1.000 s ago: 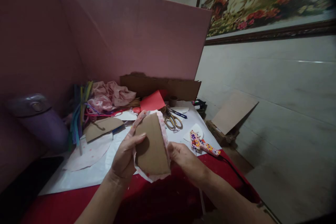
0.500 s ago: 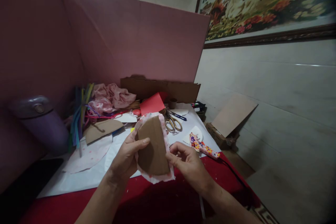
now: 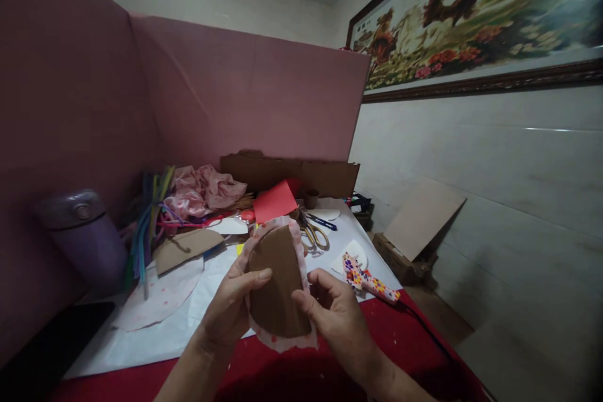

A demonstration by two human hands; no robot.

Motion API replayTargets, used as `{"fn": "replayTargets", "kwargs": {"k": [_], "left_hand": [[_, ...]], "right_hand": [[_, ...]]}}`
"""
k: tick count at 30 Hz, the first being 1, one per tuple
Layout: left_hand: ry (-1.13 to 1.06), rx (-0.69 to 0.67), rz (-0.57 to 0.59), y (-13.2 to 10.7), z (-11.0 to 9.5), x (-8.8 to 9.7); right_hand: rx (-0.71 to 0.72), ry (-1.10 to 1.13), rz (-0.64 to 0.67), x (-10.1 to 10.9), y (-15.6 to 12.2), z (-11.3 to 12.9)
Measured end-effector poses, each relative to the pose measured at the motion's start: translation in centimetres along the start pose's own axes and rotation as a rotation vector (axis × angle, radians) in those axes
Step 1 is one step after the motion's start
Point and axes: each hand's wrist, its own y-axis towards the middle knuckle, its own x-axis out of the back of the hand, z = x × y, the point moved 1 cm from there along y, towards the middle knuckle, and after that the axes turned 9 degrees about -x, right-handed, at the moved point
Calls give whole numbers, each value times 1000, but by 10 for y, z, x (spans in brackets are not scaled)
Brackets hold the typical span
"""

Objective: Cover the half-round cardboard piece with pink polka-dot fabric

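Left hand (image 3: 228,304) and right hand (image 3: 343,320) pinch the half-round cardboard (image 3: 277,282); uneven tugging could pucker the spotted fabric (image 3: 283,343) between their fingers.

The left hand (image 3: 233,298) is closed in a grip; the left thumb (image 3: 257,278) is laid across the front and pointed toward the right hand (image 3: 336,311), while the remaining left fingers are mostly hidden behind; the right hand is held slightly lower, with the right thumb (image 3: 309,306) stretched toward the left and the right index finger (image 3: 323,277) bent above it; both bare forearms (image 3: 191,364) are slanted inward and upward to the hands.
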Motion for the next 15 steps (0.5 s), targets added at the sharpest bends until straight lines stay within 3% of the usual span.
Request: {"fn": "replayTargets", "kwargs": {"k": [6, 12, 15], "left_hand": [[-106, 27, -14, 0, 1, -2], [-331, 153, 204, 5, 1, -4], [-258, 120, 142, 5, 1, 1]], "right_hand": [[-6, 42, -10, 0, 1, -1], [-7, -37, -86, 8, 3, -5], [11, -74, -118, 10, 3, -5]]}}
